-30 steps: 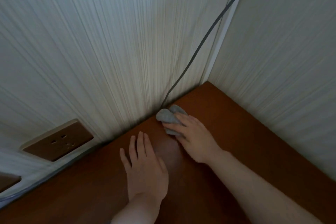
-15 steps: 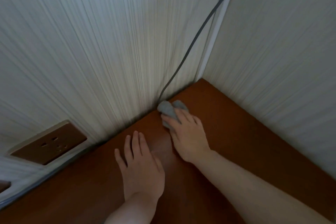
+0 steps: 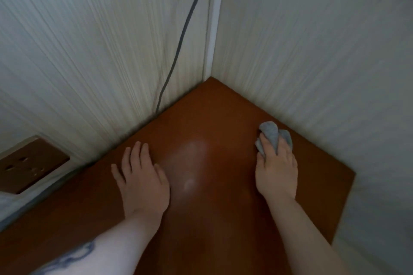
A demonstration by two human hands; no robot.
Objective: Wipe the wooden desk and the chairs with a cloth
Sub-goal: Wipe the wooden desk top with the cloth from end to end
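Just two hands (image 3: pixel 276 172), one cloth (image 3: pixel 271 133)

two hands (image 3: pixel 143 183), one cloth (image 3: pixel 271 133), one desk (image 3: pixel 214 118)

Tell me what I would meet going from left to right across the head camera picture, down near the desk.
Wall socket → left hand flat on the wooden desk → right hand, with the grey cloth bunched under its fingers.
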